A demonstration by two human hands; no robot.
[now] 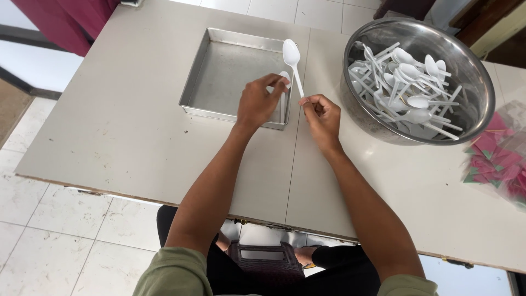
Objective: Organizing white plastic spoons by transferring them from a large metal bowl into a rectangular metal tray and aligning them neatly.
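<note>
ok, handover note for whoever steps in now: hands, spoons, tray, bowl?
Left hand: pinching a white plastic spoon over the right edge of the square metal tray.
Right hand: holding a second white spoon by its handle end, bowl pointing up.
Steel bowl, at right: holds a heap of the same spoons.
Done: nothing lies loose in the tray.
Left: the whole heap.

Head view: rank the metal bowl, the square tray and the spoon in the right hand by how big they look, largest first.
1. Metal bowl and square tray: too close in apparent size to rank.
2. White spoon, pinched by the right hand, clearly smallest.
</note>
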